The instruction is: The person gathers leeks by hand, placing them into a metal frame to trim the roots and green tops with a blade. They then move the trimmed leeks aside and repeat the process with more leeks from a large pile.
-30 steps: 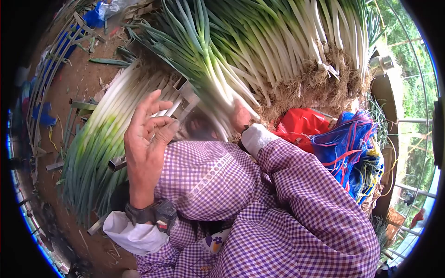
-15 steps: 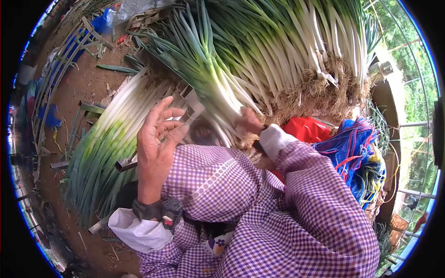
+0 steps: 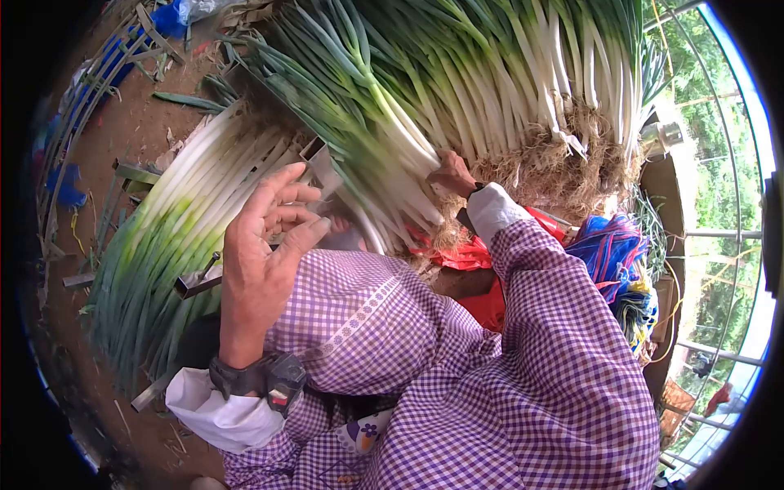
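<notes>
My left hand [image 3: 263,257] is raised over my lap, its fingers bent and spread from the thumb, with nothing visible between them. My right hand [image 3: 454,173] has its fingers closed around white stalks at the right edge of a fanned bunch of long green onions [image 3: 400,167], just above the roots. Part of those fingers is hidden by the stalks. Behind the bunch lies a big pile of green onions [image 3: 490,90], roots toward me. To the left, another row of green onions [image 3: 163,220] lies with its leaves toward the lower left.
Metal bars [image 3: 196,284] of a low frame stick out beside my left hand. Red plastic [image 3: 465,255] lies below the bunch's roots. A bundle of blue and red ties [image 3: 608,249] sits to the right. Plant scraps and blue plastic [image 3: 65,184] lie on the soil.
My right hand has moved up from the root ends onto the stalks, and the bunch looks more fanned out. My left hand has shifted slightly left. More red plastic shows under the roots.
</notes>
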The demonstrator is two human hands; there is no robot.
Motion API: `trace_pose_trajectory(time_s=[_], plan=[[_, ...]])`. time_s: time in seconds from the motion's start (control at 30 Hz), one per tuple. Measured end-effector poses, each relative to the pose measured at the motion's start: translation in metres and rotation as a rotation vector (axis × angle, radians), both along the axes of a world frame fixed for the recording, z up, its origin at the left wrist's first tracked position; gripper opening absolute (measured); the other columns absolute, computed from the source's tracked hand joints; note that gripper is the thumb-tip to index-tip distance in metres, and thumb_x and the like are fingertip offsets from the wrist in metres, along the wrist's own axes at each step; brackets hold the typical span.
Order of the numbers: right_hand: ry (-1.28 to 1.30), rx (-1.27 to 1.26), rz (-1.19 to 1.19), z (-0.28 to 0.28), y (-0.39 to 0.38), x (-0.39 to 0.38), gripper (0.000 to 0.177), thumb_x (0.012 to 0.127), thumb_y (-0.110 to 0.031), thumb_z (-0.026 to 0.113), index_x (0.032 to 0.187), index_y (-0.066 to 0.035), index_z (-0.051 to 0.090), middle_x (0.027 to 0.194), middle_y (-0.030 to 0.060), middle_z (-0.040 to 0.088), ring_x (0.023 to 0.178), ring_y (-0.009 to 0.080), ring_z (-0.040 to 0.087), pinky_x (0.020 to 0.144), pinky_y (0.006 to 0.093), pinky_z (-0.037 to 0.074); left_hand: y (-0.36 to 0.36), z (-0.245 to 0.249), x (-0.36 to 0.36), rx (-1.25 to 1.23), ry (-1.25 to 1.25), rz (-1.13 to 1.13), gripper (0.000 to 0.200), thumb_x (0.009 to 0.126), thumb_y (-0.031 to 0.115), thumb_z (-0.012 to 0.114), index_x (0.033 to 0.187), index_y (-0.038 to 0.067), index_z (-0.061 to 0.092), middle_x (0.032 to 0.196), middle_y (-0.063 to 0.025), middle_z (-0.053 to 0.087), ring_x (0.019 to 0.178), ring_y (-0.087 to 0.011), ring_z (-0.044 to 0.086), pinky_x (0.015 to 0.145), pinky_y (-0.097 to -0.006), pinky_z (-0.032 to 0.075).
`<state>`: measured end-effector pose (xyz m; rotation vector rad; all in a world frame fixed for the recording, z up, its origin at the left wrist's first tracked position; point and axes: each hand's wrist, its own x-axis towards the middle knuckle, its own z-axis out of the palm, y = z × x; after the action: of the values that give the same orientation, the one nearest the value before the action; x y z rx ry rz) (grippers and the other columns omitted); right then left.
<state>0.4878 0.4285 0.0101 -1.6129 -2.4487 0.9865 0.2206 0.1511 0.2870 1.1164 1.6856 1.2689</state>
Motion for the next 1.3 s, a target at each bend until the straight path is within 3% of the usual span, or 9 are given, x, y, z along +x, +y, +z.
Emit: trace_pose_trajectory(time_s=[0.27,0.47,0.6,0.8,0.9,1.0,1.1,1.13,1.3], plan=[[-0.202,0.029,-0.081,-0.024,-0.011,-0.027,0.055,0.076,-0.021,0.073,0.127,-0.004,0.063,0.111,0.0253,0.071,0.106,0.0395,0.069,0.095,0.0467,0.055,0.003,0.001,0.0,-0.032,-0.008,-0.005,0.058,0.088,0.01,0.075,0.141,-0.001,0.054,0.113,-0.0155,0.069,0.093,-0.019,0.068,0.084,-0.0326,0.054],[-0.256,-0.033,-0.014,0.001,-0.02,-0.04,0.039,0.084,-0.023,0.065,0.119,-0.004,0.064,0.116,0.0274,0.068,0.11,0.0413,0.067,0.098,0.0462,0.053,0.003,0.002,-0.001,-0.033,-0.014,-0.007,0.056,0.088,0.01,0.075,0.14,-0.001,0.055,0.112,-0.0157,0.069,0.093,-0.0198,0.069,0.084,-0.0334,0.055],[-0.099,-0.057,-0.149,-0.031,-0.011,-0.03,0.062,0.058,-0.025,0.086,0.111,0.002,0.067,0.101,0.0238,0.071,0.101,0.0351,0.07,0.087,0.0409,0.056,0.002,0.006,0.0,-0.075,-0.032,-0.005,0.054,0.089,0.006,0.07,0.14,-0.002,0.055,0.117,-0.0145,0.068,0.097,-0.0173,0.065,0.087,-0.0297,0.054],[-0.141,-0.149,0.012,-0.029,0.003,-0.026,0.064,0.068,-0.024,0.081,0.124,0.0,0.06,0.117,0.0258,0.066,0.114,0.0419,0.063,0.099,0.0427,0.051,0.003,0.005,0.0,-0.052,-0.039,-0.01,0.054,0.09,0.008,0.071,0.14,-0.002,0.054,0.116,-0.015,0.068,0.098,-0.0189,0.065,0.09,-0.0314,0.054],[-0.049,0.004,-0.053,-0.031,-0.002,-0.021,0.061,0.06,-0.024,0.086,0.109,0.006,0.067,0.097,0.0233,0.07,0.092,0.0346,0.07,0.077,0.0431,0.056,0.003,0.006,0.0,-0.056,-0.029,-0.021,0.054,0.09,0.009,0.071,0.14,-0.002,0.054,0.115,-0.0154,0.069,0.098,-0.0193,0.065,0.09,-0.0319,0.054],[-0.007,-0.143,0.05,0.007,0.012,-0.016,0.057,0.062,-0.023,0.086,0.105,0.008,0.065,0.089,0.0194,0.069,0.08,0.0312,0.069,0.068,0.0422,0.056,0.001,-0.001,-0.002,-0.003,0.005,-0.025,0.056,0.088,0.007,0.073,0.14,-0.002,0.054,0.113,-0.0171,0.069,0.092,-0.0198,0.069,0.082,-0.0329,0.056],[-0.093,-0.316,0.073,0.065,0.013,-0.02,0.056,0.064,-0.023,0.085,0.109,0.006,0.066,0.098,0.0244,0.071,0.093,0.0331,0.071,0.079,0.04,0.057,0.001,0.0,-0.002,-0.005,0.0,-0.028,0.056,0.089,0.008,0.073,0.14,-0.002,0.054,0.113,-0.0173,0.069,0.092,-0.0198,0.069,0.082,-0.0329,0.056],[-0.07,-0.28,0.07,0.076,0.005,-0.021,0.051,0.065,-0.021,0.083,0.104,0.008,0.067,0.092,0.0237,0.071,0.087,0.0327,0.071,0.073,0.0408,0.058,0.001,-0.002,-0.002,-0.004,0.005,-0.032,0.056,0.089,0.009,0.073,0.14,-0.002,0.054,0.113,-0.0172,0.069,0.092,-0.0198,0.069,0.082,-0.0329,0.056],[-0.113,-0.066,0.101,0.025,-0.037,-0.009,0.044,0.068,-0.013,0.076,0.104,0.01,0.063,0.092,0.0284,0.07,0.088,0.0391,0.071,0.077,0.0462,0.058,0.003,-0.004,-0.003,-0.001,0.028,-0.066,0.056,0.089,0.013,0.074,0.14,-0.001,0.055,0.113,-0.0163,0.069,0.092,-0.0202,0.069,0.082,-0.0335,0.056]])
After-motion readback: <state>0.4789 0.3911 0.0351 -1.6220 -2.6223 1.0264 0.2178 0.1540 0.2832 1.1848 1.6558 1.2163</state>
